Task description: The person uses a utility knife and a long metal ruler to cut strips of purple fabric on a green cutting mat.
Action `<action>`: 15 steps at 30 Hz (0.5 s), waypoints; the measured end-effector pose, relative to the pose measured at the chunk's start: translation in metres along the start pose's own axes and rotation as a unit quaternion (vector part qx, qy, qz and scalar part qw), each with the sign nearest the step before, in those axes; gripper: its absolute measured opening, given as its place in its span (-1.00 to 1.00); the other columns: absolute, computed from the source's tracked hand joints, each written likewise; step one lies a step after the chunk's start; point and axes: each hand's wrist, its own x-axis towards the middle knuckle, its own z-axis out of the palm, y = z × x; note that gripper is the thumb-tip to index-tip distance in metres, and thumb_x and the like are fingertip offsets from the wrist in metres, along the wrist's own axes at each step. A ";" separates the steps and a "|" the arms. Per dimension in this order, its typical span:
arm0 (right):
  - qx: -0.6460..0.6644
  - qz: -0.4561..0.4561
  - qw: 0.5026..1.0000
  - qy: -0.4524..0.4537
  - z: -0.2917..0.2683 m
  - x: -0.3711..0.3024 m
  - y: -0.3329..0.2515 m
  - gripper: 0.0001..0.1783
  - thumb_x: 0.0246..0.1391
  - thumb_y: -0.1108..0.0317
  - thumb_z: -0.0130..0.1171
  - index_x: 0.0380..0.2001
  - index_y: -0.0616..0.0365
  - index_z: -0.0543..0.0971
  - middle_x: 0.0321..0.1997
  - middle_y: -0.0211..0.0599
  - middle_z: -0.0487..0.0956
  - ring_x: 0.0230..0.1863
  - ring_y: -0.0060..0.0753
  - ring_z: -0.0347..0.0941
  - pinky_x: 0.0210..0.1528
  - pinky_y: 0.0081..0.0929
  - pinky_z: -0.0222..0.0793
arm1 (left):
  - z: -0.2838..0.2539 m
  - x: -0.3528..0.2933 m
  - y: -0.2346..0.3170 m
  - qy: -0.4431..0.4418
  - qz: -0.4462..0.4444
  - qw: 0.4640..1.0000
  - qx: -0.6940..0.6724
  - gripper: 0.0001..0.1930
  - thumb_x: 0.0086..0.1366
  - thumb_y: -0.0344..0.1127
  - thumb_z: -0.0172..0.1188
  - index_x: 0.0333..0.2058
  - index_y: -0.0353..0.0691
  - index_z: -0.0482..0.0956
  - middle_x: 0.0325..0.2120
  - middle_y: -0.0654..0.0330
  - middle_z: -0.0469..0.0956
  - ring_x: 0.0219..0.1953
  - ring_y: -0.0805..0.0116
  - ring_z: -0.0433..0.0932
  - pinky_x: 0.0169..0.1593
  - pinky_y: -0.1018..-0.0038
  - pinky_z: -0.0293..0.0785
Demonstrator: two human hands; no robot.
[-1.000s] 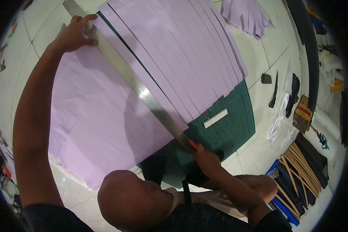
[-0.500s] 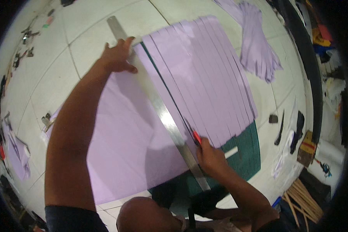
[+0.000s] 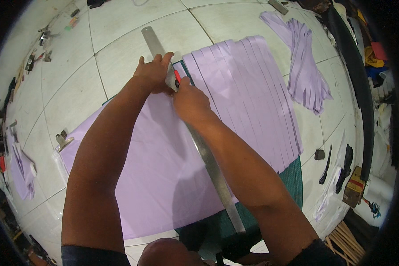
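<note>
A long steel ruler [image 3: 213, 177] lies slantwise over a lilac sheet [image 3: 153, 177]. My left hand [image 3: 153, 73] presses on it near its far end, fingers spread. Beside that hand, my right hand [image 3: 191, 104] grips a red utility knife [image 3: 177, 77] at the ruler's right edge, close to the sheet's far edge; its blade is hidden. To the right, several cut lilac strips [image 3: 248, 102] lie side by side. Beneath the material is a green cutting mat [image 3: 292, 177], showing at the near right and in a narrow band by the knife.
A bundle of lilac strips [image 3: 303, 66] rests on the tiled floor at the far right. A metal clip [image 3: 64, 141] grips the sheet's left edge. A small dark block [image 3: 319, 154], black tools [image 3: 345, 166] and wooden sticks [image 3: 346, 241] lie to the right. Lilac scraps [image 3: 21, 170] are at the left.
My right hand has carried the knife away from me along the ruler, from its near part up to beside my left hand. The left hand stays on the ruler. The view has shifted slightly.
</note>
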 end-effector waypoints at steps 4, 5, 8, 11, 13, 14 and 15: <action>-0.002 -0.011 1.000 0.008 0.000 0.000 0.000 -0.62 0.20 0.28 0.07 -0.05 0.33 0.32 -0.19 0.19 0.61 -0.09 0.23 0.56 -0.03 0.05 0.43 | 0.000 0.000 0.000 -0.003 0.011 1.000 0.008 0.22 -0.21 0.04 0.61 0.36 0.10 -0.05 0.17 -0.08 0.34 0.23 -0.09 0.40 0.42 -0.15 -0.04; -0.003 -0.013 1.000 0.007 0.000 -0.001 -0.001 -0.63 0.20 0.28 0.07 -0.05 0.33 0.32 -0.19 0.19 0.61 -0.09 0.22 0.56 -0.03 0.04 0.44 | 0.000 0.001 0.000 -0.002 0.013 1.000 0.020 0.20 -0.20 0.07 0.60 0.35 0.13 -0.02 0.14 -0.06 0.36 0.21 -0.05 0.42 0.42 -0.13 -0.03; -0.043 -0.031 0.999 0.014 0.000 0.002 -0.001 -0.64 0.21 0.29 0.07 -0.04 0.32 0.33 -0.18 0.17 0.62 -0.08 0.18 0.57 -0.03 0.01 0.46 | 0.000 0.003 0.001 -0.007 0.022 0.999 0.049 0.13 -0.19 0.12 0.58 0.33 0.23 0.05 0.09 -0.02 0.40 0.18 0.00 0.46 0.41 -0.10 0.00; -0.053 -0.022 0.998 -0.015 -0.013 0.004 -0.003 -0.66 0.22 0.31 0.03 -0.03 0.30 0.34 -0.15 0.15 0.62 -0.09 0.15 0.58 -0.04 -0.01 0.47 | 0.001 0.006 0.001 -0.009 0.035 0.997 0.065 0.07 -0.17 0.11 0.57 0.32 0.31 0.12 0.09 -0.03 0.40 0.17 -0.01 0.46 0.40 -0.12 -0.01; -0.042 -0.017 0.999 -0.013 -0.017 0.006 -0.011 -0.72 0.20 0.35 0.02 -0.08 0.28 0.39 -0.19 0.11 0.64 -0.11 0.12 0.60 -0.03 -0.03 0.47 | 0.005 0.006 -0.002 0.004 0.040 0.996 0.080 0.05 -0.19 0.11 0.57 0.31 0.33 0.18 0.09 -0.04 0.40 0.17 -0.02 0.46 0.40 -0.13 -0.02; -0.038 -0.013 0.999 -0.013 -0.018 0.005 -0.012 -0.75 0.20 0.37 0.01 -0.10 0.26 0.41 -0.21 0.09 0.65 -0.12 0.11 0.61 -0.03 -0.03 0.47 | 0.005 0.006 -0.002 0.003 0.039 0.997 0.074 0.04 -0.19 0.11 0.57 0.31 0.32 0.20 0.10 -0.04 0.39 0.17 -0.01 0.46 0.39 -0.14 -0.02; -0.044 -0.013 0.999 -0.016 -0.018 0.002 -0.007 -0.75 0.21 0.37 -0.02 -0.09 0.27 0.41 -0.20 0.10 0.65 -0.11 0.12 0.61 -0.03 -0.02 0.47 | 0.004 0.006 -0.002 0.003 0.037 0.997 0.066 0.04 -0.19 0.10 0.57 0.30 0.31 0.22 0.10 -0.05 0.39 0.17 0.00 0.45 0.39 -0.16 -0.03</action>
